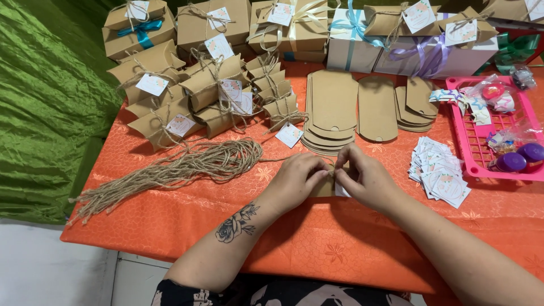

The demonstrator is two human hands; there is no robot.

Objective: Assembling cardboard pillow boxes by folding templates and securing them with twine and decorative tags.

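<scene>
kraft pillow box [324, 187], mostly hidden, pinched by left hand [297, 180], right hand [365, 178]

An orange patterned tablecloth [187, 218] covers the table. Left of the hands' pinch lies a twine bundle [170, 167]; beyond it to the left, tied kraft boxes [192, 96]. Straight beyond the pinch sit flat kraft blanks [331, 110]; right, small tags [439, 173] and a pink tray [473, 150].

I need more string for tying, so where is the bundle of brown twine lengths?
In the head view, the bundle of brown twine lengths lies on the orange tablecloth, to the left of the left hand and just in front of the tied kraft pillow boxes.
</scene>
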